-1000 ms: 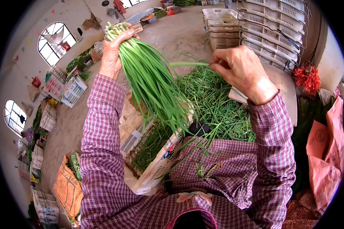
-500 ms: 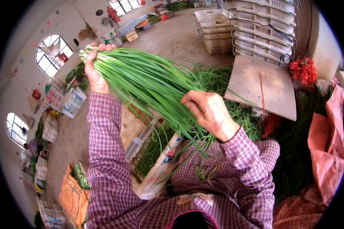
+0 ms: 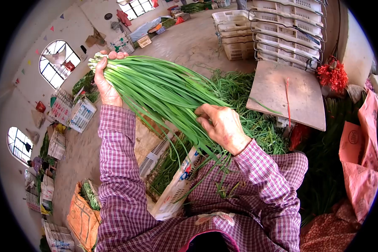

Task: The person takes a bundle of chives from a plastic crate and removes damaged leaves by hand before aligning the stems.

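Observation:
A thick bunch of garlic chives [image 3: 159,90] stretches across the middle of the view, its white stem ends at the upper left and its green leaves fanning down to the right. My left hand [image 3: 108,84] is closed around the stem end and holds the bunch up. Lower on the leaves, my right hand [image 3: 224,126] is closed, with thumb and curled fingers pinching some of the blades; the fingertips are partly hidden. Below the bunch stands a white plastic crate [image 3: 175,189] with more chives inside. Loose leaf bits lie on my checked lap.
A heap of loose green leaves [image 3: 239,86] lies beyond my right hand. Next to it is a flat board [image 3: 290,94] with a red strip; red ties [image 3: 333,77] hang behind. Stacked white crates [image 3: 287,31] rise at the back. An orange sack [image 3: 83,222] stands at the lower left.
My right hand has shifted slightly left and down along the leaves. My left hand still grips the stem end, almost in the same place.

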Motion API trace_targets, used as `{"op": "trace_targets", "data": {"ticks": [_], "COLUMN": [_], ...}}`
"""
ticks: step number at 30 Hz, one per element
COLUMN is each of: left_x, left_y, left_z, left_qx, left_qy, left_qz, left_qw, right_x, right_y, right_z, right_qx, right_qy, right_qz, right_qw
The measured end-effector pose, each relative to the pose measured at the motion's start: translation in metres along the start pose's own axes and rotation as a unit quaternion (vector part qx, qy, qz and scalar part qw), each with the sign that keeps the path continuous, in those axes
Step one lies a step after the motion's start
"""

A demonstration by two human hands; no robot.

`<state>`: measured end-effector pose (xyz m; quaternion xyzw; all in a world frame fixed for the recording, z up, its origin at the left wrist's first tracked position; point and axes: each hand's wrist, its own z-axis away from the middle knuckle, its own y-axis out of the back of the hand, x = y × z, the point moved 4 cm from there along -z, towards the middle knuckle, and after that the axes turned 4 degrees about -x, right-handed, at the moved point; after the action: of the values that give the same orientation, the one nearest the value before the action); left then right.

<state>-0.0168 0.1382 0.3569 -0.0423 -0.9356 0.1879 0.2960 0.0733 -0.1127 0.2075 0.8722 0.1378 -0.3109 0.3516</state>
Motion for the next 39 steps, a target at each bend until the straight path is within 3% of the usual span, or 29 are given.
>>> {"op": "trace_targets", "data": {"ticks": [13, 15, 17, 20, 25, 29, 32, 33, 36, 39], "left_x": [-0.003, -0.003, -0.002, -0.003, -0.003, 0.002, 0.006, 0.007, 0.004, 0.001], "left_y": [0.001, 0.0, 0.0, 0.0, -0.001, -0.001, -0.008, -0.013, -0.022, -0.02], "left_z": [0.003, 0.004, 0.005, 0.006, 0.007, 0.006, 0.005, 0.005, 0.011, 0.013], "left_qx": [-0.009, -0.009, -0.009, -0.012, -0.022, -0.045, -0.075, -0.073, -0.049, -0.065], "left_qy": [0.0, -0.003, -0.004, -0.006, -0.002, -0.002, -0.001, -0.002, 0.013, 0.016], "left_qz": [0.018, 0.017, 0.015, 0.015, -0.006, -0.025, -0.188, -0.188, -0.343, -0.464], "left_qw": [1.0, 1.0, 1.0, 1.0, 1.0, 0.999, 0.979, 0.979, 0.938, 0.883], "right_x": [-0.008, -0.006, -0.002, 0.003, 0.002, -0.002, 0.002, 0.007, 0.017, 0.018], "right_y": [-0.005, -0.006, -0.007, -0.01, -0.007, 0.005, 0.022, 0.026, 0.048, 0.065], "right_z": [-0.008, -0.009, -0.009, -0.008, -0.009, -0.009, -0.008, -0.01, -0.004, 0.002], "right_qx": [-0.035, -0.055, -0.059, -0.065, -0.053, -0.03, -0.082, -0.084, -0.108, -0.067], "right_qy": [-0.014, -0.058, -0.053, -0.06, -0.09, -0.096, -0.097, -0.064, -0.102, -0.11], "right_qz": [-0.073, -0.154, -0.17, -0.298, -0.276, -0.18, -0.211, -0.219, -0.206, -0.206], "right_qw": [0.997, 0.985, 0.982, 0.95, 0.955, 0.979, 0.969, 0.97, 0.967, 0.97]}}
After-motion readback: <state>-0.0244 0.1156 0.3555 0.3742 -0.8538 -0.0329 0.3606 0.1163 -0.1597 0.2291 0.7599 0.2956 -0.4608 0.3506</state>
